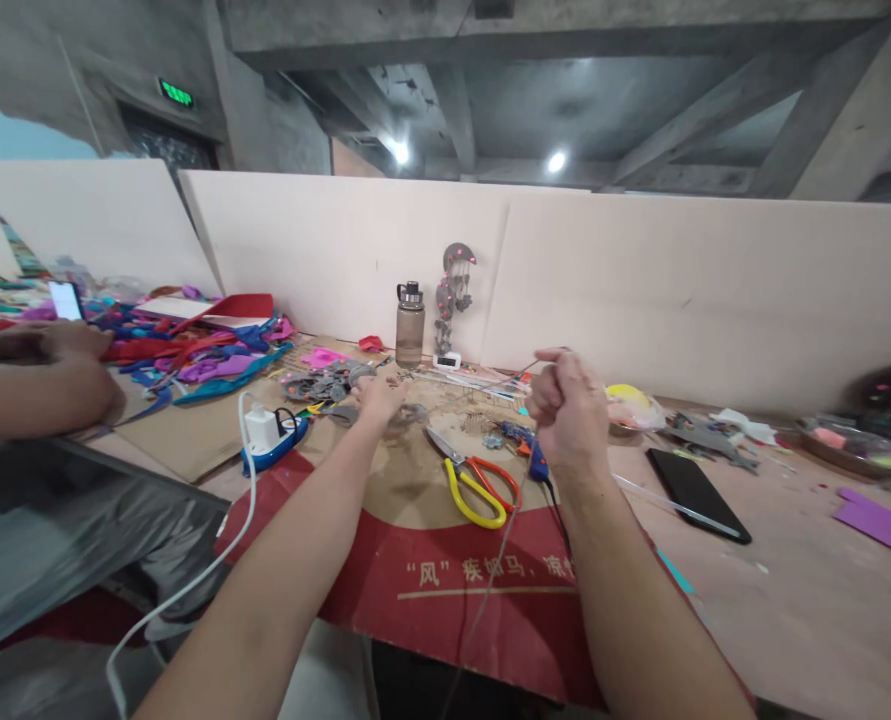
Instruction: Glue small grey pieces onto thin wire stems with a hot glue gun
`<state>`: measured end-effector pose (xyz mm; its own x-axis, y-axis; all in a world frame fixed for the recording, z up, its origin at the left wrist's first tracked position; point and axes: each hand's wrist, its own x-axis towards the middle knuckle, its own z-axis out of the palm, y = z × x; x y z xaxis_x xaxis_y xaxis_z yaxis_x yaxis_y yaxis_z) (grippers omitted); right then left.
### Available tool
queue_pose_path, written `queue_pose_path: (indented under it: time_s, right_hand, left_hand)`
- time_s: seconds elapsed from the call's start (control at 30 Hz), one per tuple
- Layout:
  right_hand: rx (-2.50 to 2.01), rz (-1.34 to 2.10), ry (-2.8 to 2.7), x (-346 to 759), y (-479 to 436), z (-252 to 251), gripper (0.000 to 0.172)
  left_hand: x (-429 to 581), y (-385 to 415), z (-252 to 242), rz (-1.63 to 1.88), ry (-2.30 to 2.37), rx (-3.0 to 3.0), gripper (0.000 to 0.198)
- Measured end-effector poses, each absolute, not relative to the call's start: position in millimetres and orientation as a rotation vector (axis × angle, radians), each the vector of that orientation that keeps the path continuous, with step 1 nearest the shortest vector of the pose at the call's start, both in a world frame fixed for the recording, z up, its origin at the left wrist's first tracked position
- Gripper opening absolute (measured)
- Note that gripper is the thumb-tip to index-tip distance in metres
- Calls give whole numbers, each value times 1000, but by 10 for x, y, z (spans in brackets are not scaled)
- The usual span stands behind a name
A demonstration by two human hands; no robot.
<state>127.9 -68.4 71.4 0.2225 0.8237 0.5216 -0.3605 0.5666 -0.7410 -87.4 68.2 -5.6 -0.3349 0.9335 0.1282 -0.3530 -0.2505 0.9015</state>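
Note:
My left hand [381, 398] reaches over small grey pieces on the brown paper; whether it grips one of them is too small to tell. My right hand [569, 400] is raised at the right, its fingers curled round a thin grey cord [501, 555]. One stretch of cord runs from it toward my left hand, and another hangs down over the red paper edge. Between my forearms lie scissors [478, 492] with red and yellow handles. A blue tool [537, 462] with a black cable rests beside my right wrist. Grey felt pieces [329, 382] sit left of my left hand.
A bottle [410, 330] and a hanging grey ornament [456, 285] stand by the white partition [325, 230]. A black phone [696, 495] lies right. On the left are a blue power strip [276, 445], colourful fabric [212, 350] and another person's arm [40, 385] with a lit phone.

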Motion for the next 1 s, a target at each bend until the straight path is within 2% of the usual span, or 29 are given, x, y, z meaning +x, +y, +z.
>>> queue_pose_path:
  time_s: [0.1, 0.2, 0.3, 0.37, 0.5, 0.6, 0.73, 0.83, 0.93, 1.0]
  right_hand:
    - [-758, 1083, -1250, 1175, -625, 599, 34]
    - [-847, 1122, -1384, 1096, -596, 515, 38]
    - [-747, 1040, -1321, 1118, -610, 547, 36]
    - [-645, 967, -1191, 1191, -635, 623, 33]
    - [-508, 821, -873, 1385, -676, 772, 34]
    - [-453, 765, -703, 1498, -670, 808, 37]
    - [-434, 742, -664, 1557, -638, 795, 35]
    - [-618, 923, -970, 1508, -658, 760, 34]
    - [-933, 1214, -1707, 1401, -703, 688, 30]
    - [-1070, 1202, -2138, 1326, -704, 620, 28]
  left_hand:
    - [-702, 477, 90, 1828, 1004, 1147, 21]
    - [-545, 207, 206, 1346, 573, 1289, 12]
    - [-508, 37, 220, 768, 500, 1365, 12]
    - [-561, 21, 217, 652, 511, 1423, 15]
    - [-783, 133, 298, 1073, 391, 1133, 33]
    - [-955, 231, 381, 1413, 268, 839, 26]
    - [-1047, 308, 399, 1497, 94, 724, 21]
    - [-1002, 303, 375, 1433, 71, 781, 17]
    - [-921, 259, 345, 1361, 108, 932, 17]
    - [-867, 222, 319, 1300, 167, 1102, 22]
